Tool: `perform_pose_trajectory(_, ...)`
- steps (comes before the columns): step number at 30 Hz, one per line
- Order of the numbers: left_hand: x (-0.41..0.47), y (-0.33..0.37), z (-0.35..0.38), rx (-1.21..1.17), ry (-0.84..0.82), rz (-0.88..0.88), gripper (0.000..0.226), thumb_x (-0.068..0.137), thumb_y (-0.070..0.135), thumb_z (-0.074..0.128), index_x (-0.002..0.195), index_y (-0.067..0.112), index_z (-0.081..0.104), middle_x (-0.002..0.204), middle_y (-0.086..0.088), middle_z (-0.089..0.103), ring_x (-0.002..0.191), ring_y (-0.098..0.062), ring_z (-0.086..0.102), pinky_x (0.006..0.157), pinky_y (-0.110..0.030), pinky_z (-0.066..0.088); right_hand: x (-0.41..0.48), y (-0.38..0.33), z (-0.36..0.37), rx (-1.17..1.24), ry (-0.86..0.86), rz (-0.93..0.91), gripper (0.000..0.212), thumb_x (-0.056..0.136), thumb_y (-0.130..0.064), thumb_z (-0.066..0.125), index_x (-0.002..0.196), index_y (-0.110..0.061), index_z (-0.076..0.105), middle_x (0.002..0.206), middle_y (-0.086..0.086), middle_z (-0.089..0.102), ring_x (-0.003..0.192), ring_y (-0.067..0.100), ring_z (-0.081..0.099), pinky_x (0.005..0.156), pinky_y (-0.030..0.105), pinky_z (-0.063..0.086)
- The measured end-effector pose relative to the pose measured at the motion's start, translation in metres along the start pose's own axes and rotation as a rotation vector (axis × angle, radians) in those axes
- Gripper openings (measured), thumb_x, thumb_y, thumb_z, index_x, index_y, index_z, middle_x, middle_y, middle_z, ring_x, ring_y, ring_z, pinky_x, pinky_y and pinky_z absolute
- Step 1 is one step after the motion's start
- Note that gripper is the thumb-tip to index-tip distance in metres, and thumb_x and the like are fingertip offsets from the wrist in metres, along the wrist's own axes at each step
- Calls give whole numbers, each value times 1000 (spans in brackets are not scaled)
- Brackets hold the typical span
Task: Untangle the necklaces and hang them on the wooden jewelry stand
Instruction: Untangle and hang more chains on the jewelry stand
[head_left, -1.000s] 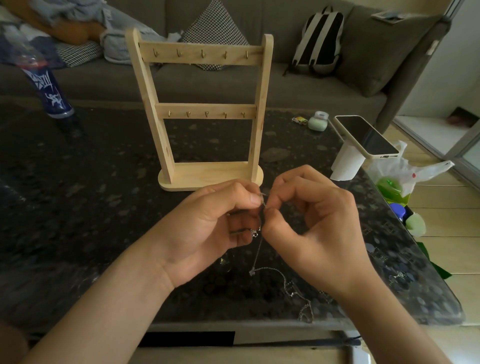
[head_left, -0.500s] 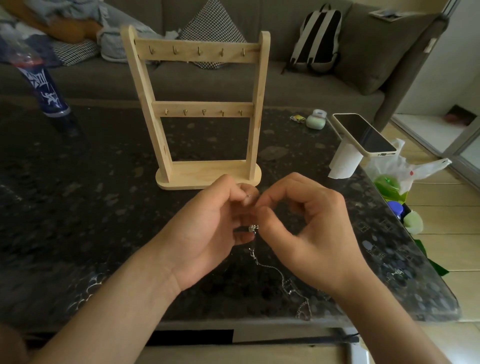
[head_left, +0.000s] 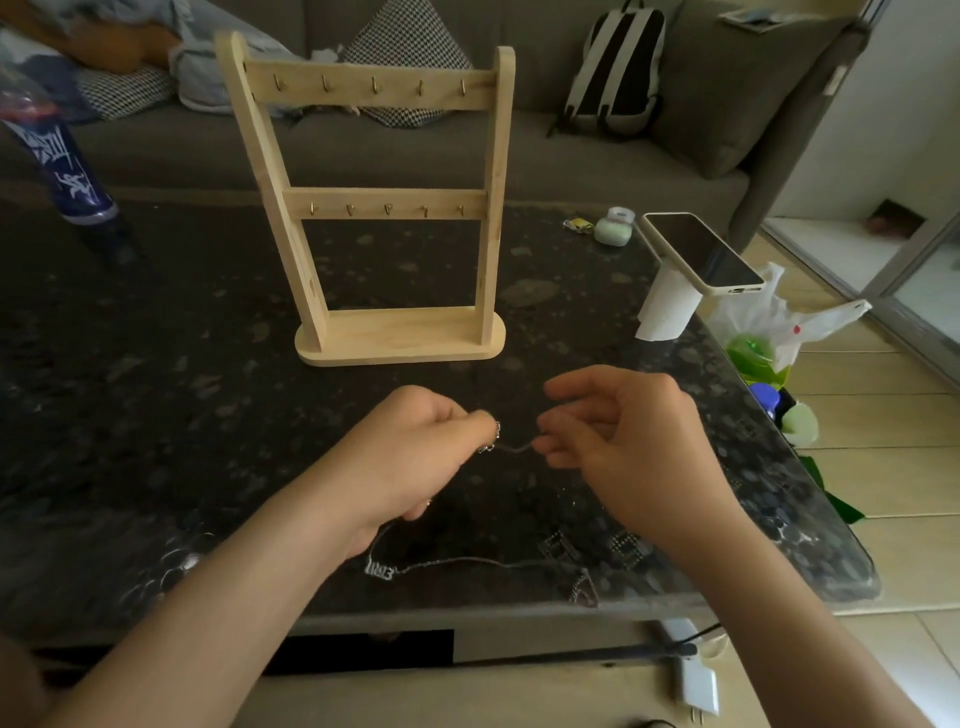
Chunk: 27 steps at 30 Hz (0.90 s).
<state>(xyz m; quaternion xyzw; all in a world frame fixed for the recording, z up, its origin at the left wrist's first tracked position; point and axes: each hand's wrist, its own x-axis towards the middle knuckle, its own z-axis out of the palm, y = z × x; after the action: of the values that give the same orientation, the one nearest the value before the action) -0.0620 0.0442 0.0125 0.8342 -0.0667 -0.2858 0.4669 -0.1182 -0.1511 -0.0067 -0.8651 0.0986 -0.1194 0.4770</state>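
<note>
Head view: my left hand (head_left: 415, 457) and right hand (head_left: 623, 447) each pinch the chain (head_left: 511, 448). A short sagging run lies left to right between the two grips, low over the surface (head_left: 156, 415). More chain trails from under my left hand toward the near edge, with a pendant (head_left: 381, 570) lying flat. The stand (head_left: 400, 338) is straight beyond, its hooks (head_left: 374, 85) bare, and neither hand is clearly nearer. My left fingers hide any knot, and the links blur.

One wide-angle head-worn camera looks forward and down across the surface (head_left: 156, 415), close above the left hand (head_left: 415, 457) and right hand (head_left: 634, 447) (both low in the frame's centre), facing the wooden stand (head_left: 395, 332) and sofa (head_left: 571, 171) beyond.
</note>
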Motion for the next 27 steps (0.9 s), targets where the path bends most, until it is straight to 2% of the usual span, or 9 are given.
perform_pose_trajectory(1,1,-2,2,21,19,-5,37,103,39,62,93,4,68,53,5,37,42,-12,34,49,-26,34,-2,1,-2,-4,38,4,18,98,-5,74,114,-14,76,81,-1,80,72,6,78,70,26,66)
perform_pose_trajectory(3,1,-4,5,65,56,10,32,104,39,63,105,11,76,48,10,40,36,-4,37,50,-25,35,-6,2,-6,-32,76,6,18,96,-4,76,111,-14,77,77,-2,79,70,5,77,66,23,64)
perform_pose_trajectory(6,2,-9,9,144,77,74,19,105,36,62,99,26,77,49,12,50,40,0,46,56,-28,44,-13,1,-10,-58,52,2,16,91,-10,82,105,-15,77,70,-6,78,63,4,76,62,20,62)
perform_pose_trajectory(10,3,-13,13,343,123,161,18,107,42,58,97,31,68,70,9,65,57,-1,58,59,-22,43,-20,-1,-10,-95,-29,-22,17,86,-19,88,95,-21,74,66,-9,76,58,5,74,65,18,61)
perform_pose_trajectory(13,2,-15,16,473,154,191,11,106,40,61,101,31,65,93,8,69,85,-6,65,80,-27,53,-22,0,-9,-45,-75,-25,15,91,-9,83,98,-19,75,73,-4,78,66,5,77,70,24,65)
perform_pose_trajectory(15,0,-15,17,534,167,215,5,104,36,66,107,33,63,100,11,66,92,-5,63,91,-31,56,-24,1,-9,-72,-120,-68,15,94,-5,79,102,-17,76,78,-4,79,71,4,77,73,25,65)
perform_pose_trajectory(19,-4,-16,16,560,38,289,28,96,45,74,120,47,61,114,22,59,97,2,53,91,-28,50,-27,-3,-9,-142,-132,-162,18,93,-7,80,99,-21,72,78,-9,77,70,2,75,73,24,65)
perform_pose_trajectory(23,-6,-14,20,492,54,424,10,96,48,73,106,49,74,98,24,70,82,4,57,73,-25,42,-28,-7,-11,-136,-112,-159,18,89,-16,86,93,-23,69,74,-7,76,67,5,75,68,23,64)
perform_pose_trajectory(27,-3,-14,20,443,47,434,7,98,42,72,94,42,77,80,24,75,81,10,67,75,-25,49,-27,-7,-13,-80,-135,-99,14,90,-14,84,93,-19,72,72,-4,78,62,7,76,65,23,63)
